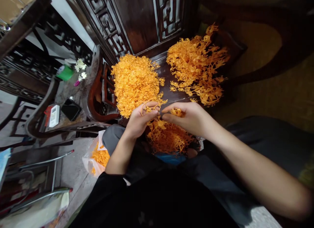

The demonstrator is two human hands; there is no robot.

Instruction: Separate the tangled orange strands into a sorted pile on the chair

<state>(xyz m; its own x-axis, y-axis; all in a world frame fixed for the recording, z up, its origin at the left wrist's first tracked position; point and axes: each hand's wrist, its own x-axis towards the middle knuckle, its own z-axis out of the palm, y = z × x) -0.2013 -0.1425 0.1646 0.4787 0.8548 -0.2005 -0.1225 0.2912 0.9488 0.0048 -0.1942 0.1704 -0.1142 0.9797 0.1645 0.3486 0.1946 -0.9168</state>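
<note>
My left hand [141,120] is closed, thumb against forefinger, on a thin orange flower sprig [150,107] that looks like plastic. Close beside it, my right hand [193,118] curls its fingers around a small orange flower piece [177,112]. The thumbs and fingertips of both hands nearly meet. Below them, between my knees, lies a tangled heap of orange sprigs [169,139]. On the dark wooden seat a dense pile of orange flower heads [137,81] stands left, and a looser pile of branching orange sprigs [198,68] lies right.
A carved wooden chair back [139,19] rises behind the piles. On the side table at left are a black phone [71,109], a white box [54,116], a green tape roll [64,72] and white flowers [80,65]. A plastic bag [89,162] with orange pieces sits on the floor.
</note>
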